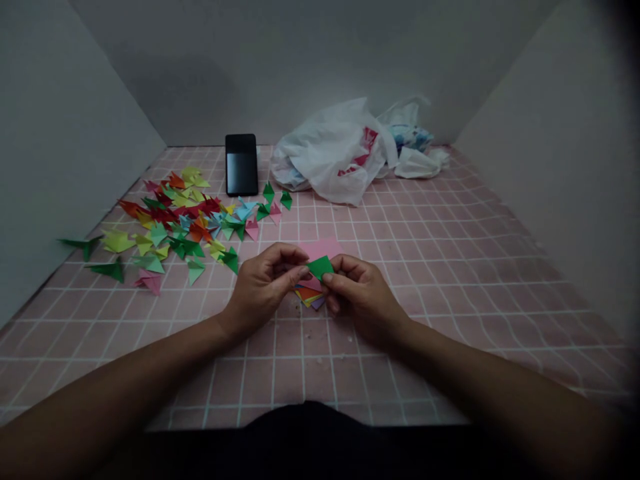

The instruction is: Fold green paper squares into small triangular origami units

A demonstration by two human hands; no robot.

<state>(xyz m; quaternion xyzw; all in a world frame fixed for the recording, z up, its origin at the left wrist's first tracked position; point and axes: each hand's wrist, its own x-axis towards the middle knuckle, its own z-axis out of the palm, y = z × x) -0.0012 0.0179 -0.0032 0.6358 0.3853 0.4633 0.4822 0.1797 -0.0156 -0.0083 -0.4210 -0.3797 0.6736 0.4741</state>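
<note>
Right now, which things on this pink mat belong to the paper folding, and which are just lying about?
In use: green paper piece, pinched by left hand and right hand; stack of coloured squares; pink sheet; pile of folded pieces.
Lying about: black phone; white plastic bags.

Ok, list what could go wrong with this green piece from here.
1. The green paper is pinched small between the left hand and right hand; a slip could skew the crease.
2. The hands hang right over the loose coloured stack, so a nudge may scatter it.
</note>
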